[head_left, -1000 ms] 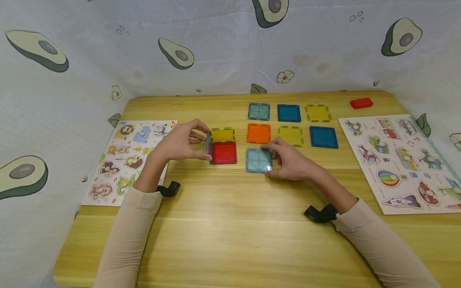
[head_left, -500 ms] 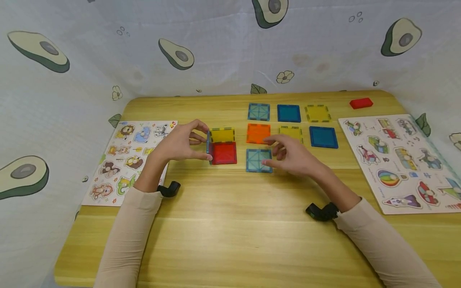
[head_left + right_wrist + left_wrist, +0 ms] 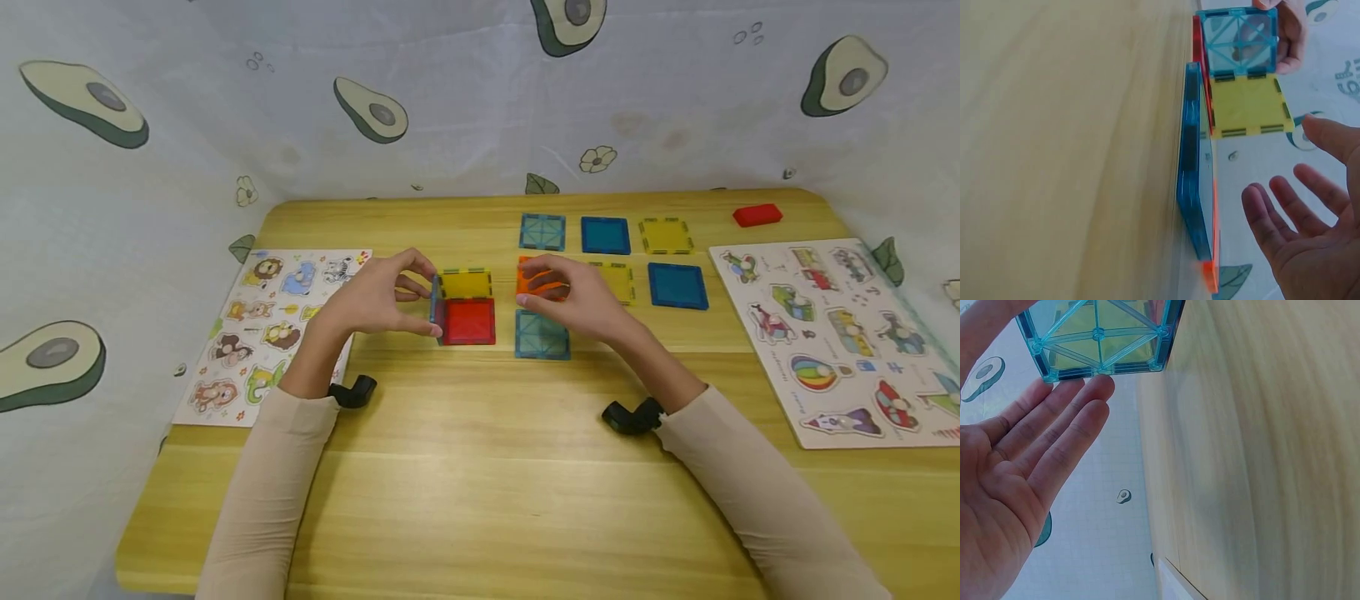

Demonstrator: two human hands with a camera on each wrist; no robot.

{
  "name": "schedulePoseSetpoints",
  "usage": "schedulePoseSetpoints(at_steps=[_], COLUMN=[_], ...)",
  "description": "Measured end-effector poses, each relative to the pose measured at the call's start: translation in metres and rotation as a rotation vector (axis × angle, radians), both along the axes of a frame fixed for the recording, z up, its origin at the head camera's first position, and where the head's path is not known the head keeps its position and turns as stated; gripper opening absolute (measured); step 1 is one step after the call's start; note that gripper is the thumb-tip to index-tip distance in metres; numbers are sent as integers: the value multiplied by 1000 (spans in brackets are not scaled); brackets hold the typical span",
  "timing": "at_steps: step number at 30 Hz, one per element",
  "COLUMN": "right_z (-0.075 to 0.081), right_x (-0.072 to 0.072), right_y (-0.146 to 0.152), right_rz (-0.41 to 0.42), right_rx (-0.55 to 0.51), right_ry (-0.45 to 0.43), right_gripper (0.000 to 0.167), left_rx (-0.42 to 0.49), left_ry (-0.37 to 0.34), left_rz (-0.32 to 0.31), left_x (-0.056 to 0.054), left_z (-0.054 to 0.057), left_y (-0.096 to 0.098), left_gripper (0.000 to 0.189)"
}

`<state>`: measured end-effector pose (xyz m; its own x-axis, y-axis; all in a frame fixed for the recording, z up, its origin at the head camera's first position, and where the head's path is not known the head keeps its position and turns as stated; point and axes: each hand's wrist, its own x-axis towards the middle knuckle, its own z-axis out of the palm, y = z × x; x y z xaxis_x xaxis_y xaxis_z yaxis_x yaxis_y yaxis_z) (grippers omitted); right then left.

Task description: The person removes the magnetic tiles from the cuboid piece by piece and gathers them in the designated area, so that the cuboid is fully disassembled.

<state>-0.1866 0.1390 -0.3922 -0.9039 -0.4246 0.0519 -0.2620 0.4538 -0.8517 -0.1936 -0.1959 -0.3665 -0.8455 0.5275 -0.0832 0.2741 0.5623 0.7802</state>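
Observation:
A clear light blue magnetic tile [image 3: 1100, 337] stands upright on the left of a flat red magnetic tile [image 3: 470, 322]. My left hand [image 3: 371, 298] holds it by its edges, thumb at the front and fingertips at the back. Behind the red tile, a yellow tile [image 3: 1250, 105] also stands upright, meeting the blue one at a corner. My right hand [image 3: 576, 293] hovers with spread fingers and nothing in it. From above it overlaps an orange tile [image 3: 522, 268], which it partly hides. Just in front of that lies another light blue tile [image 3: 542, 342], flat on the table.
More flat tiles lie at the back: a light blue one [image 3: 542, 232], blue ones [image 3: 605, 236] and yellow ones [image 3: 666, 237]. A red block [image 3: 757, 215] sits at the back right. Picture puzzle boards flank the work, an animal one [image 3: 262, 333] left and a vehicle one [image 3: 847, 350] right.
My right hand has let go of the flat light blue tile and moved up and left, over the orange tile. The left hand keeps its hold on the upright tile.

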Motion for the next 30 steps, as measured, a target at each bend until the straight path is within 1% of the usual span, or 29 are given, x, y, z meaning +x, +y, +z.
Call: schedulePoseSetpoints(at_steps=[6, 12, 20, 30], right_z=[-3, -7, -7, -9], right_x=[-6, -12, -16, -21], right_y=[-16, -27, -39, -56], right_rz=[28, 34, 32, 41], right_rx=[-33, -57, -65, -44], right_ry=[-9, -5, -19, -21], right_gripper=[52, 47, 42, 38], left_rx=[7, 7, 10, 28], left_ry=[-11, -12, -10, -10], left_rz=[-9, -3, 6, 3], left_x=[0, 0, 0, 0], left_z=[0, 1, 4, 2], left_y=[2, 2, 2, 3], left_gripper=[75, 75, 76, 75])
